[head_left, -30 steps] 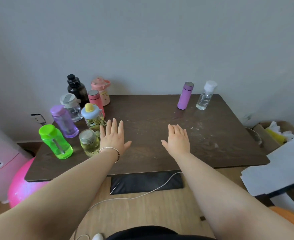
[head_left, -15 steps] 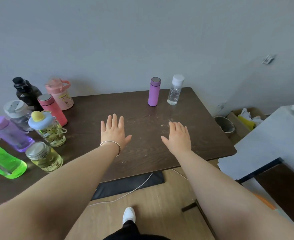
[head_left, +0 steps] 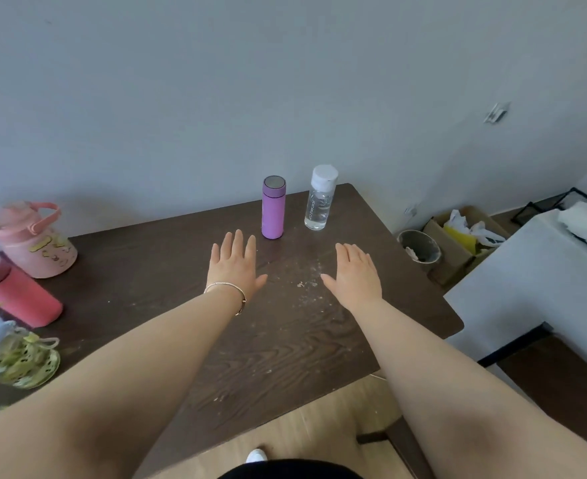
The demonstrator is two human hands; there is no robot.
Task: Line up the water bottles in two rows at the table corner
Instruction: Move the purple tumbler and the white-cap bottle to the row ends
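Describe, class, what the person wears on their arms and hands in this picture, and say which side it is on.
Both arms are bare up to the edge of the picture, with no sleeves, gloves or rings to be seen. The left hand has a thin, pale metal bracelet round its wrist, with a small clasp on the thumb side. The right hand and its wrist carry nothing.
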